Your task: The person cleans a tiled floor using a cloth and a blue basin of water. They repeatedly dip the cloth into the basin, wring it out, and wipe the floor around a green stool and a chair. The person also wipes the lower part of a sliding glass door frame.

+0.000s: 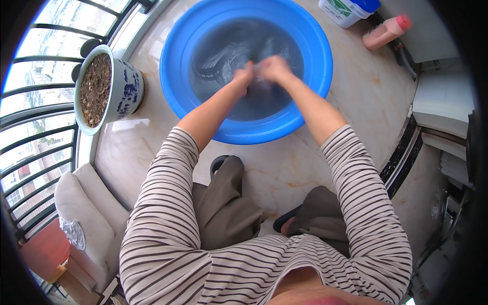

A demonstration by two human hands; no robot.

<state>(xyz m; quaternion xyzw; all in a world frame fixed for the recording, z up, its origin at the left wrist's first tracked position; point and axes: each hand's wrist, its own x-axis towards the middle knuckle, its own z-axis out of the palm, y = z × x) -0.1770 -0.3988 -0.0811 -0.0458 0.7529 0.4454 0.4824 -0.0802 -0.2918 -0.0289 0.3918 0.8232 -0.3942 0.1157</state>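
A large round blue plastic basin [175, 95] stands on the marble-look floor before me, with murky grey water [255, 108] in it. Over the middle of the water is my left hand [244, 76], its fingers bent. My right hand [272, 68] is close beside it on the right, blurred by motion. Something pale and blurred shows between the two hands, too unclear to name. Dark cloth [209, 70] appears to lie under the rippled surface at the left. Whether either hand grips anything cannot be made out.
To the left, a blue-and-white ceramic pot [127, 91] of soil stands by the barred window. A white tub with a blue lid [341, 13] and a pink bottle [385, 33] are at the upper right. A beige cushioned seat [85, 213] is at the lower left.
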